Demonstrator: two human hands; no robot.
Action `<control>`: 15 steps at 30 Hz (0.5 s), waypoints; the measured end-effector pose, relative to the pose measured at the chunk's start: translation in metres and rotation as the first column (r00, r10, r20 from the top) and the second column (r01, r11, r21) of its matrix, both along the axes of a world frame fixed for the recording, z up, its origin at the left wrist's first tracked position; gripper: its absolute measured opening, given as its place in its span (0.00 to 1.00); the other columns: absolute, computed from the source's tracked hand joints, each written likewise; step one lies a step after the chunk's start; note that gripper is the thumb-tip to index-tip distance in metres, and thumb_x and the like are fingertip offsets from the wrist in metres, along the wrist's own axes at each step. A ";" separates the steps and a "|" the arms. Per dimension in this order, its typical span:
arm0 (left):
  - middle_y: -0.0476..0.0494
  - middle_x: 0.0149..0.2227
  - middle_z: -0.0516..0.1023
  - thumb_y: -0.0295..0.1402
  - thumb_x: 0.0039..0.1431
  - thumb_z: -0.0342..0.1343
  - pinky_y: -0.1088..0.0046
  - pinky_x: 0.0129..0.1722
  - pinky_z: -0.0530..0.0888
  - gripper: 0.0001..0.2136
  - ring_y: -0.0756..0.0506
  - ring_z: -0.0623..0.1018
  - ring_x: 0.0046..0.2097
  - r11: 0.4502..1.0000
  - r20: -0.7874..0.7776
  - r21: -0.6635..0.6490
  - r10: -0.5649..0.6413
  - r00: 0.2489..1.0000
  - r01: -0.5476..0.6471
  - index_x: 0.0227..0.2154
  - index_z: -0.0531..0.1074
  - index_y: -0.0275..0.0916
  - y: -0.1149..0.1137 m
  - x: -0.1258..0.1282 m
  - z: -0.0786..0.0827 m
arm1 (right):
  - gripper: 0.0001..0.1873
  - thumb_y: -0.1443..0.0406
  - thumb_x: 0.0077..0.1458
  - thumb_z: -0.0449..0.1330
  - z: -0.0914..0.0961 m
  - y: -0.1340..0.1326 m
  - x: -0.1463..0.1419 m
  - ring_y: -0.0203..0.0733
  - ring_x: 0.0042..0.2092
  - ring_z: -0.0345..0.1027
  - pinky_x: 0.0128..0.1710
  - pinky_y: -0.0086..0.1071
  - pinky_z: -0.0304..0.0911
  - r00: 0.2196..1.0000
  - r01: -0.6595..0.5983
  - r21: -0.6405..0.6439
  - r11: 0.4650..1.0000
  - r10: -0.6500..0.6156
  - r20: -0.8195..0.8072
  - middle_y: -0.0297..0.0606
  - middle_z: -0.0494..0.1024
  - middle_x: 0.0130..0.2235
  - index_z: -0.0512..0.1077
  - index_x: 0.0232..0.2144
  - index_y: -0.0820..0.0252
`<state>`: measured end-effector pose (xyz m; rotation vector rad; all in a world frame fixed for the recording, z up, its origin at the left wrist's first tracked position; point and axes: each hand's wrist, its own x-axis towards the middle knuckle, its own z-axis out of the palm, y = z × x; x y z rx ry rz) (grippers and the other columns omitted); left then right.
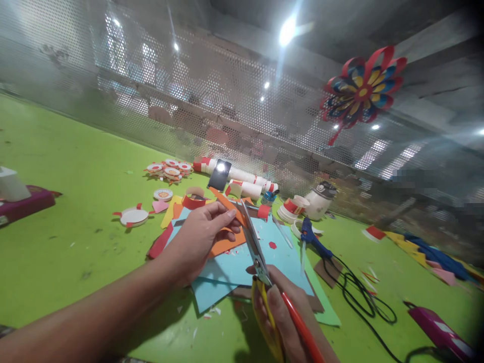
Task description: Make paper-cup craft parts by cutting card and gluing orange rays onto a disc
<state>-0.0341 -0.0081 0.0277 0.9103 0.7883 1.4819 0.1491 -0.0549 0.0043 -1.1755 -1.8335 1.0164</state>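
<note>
My left hand (206,234) pinches an orange paper strip (227,202) between thumb and fingers, above a pile of coloured paper. In my right hand (287,307) is a pair of scissors (254,247), with one yellow and one red handle. Their blades point up and away, and the tips are beside the strip's right end; whether they touch it I cannot tell. Below lie light blue sheets (227,269) sprinkled with small scraps, and an orange sheet (227,242) partly under my left hand. A small red paper piece (273,245) rests on the blue.
A blue glue gun (312,237) with a black cable lies right of the paper. Behind are paper cups (295,207), white rolls (247,189) and a phone (220,174). A white disc with red tabs (134,217) sits left. Purple power strips (438,327) lie at both sides.
</note>
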 end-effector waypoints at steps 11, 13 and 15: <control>0.47 0.26 0.73 0.32 0.52 0.60 0.74 0.30 0.68 0.07 0.51 0.71 0.28 0.999 -0.048 0.013 0.040 0.998 -0.039 0.24 0.69 0.35 0.000 -0.001 0.002 | 0.28 0.44 0.58 0.47 0.000 0.000 0.002 0.37 0.26 0.57 0.26 0.29 0.57 0.999 -0.022 0.014 1.000 0.021 0.039 0.33 0.63 0.25 0.70 0.43 0.60; 0.47 0.26 0.73 0.32 0.52 0.60 0.74 0.30 0.68 0.07 0.51 0.71 0.28 0.999 -0.040 0.015 0.039 0.998 -0.038 0.24 0.69 0.35 0.000 -0.001 0.002 | 0.28 0.45 0.59 0.47 -0.001 0.000 0.002 0.37 0.26 0.58 0.26 0.29 0.57 0.999 -0.027 0.010 1.000 0.027 0.022 0.33 0.63 0.25 0.70 0.43 0.60; 0.47 0.26 0.73 0.32 0.52 0.60 0.73 0.30 0.68 0.07 0.51 0.71 0.28 0.999 -0.034 0.014 0.040 0.999 -0.039 0.24 0.69 0.35 0.001 -0.001 0.001 | 0.27 0.45 0.59 0.47 -0.002 0.000 0.002 0.37 0.27 0.58 0.26 0.29 0.58 0.999 -0.030 0.013 0.999 0.030 0.014 0.34 0.64 0.26 0.70 0.43 0.60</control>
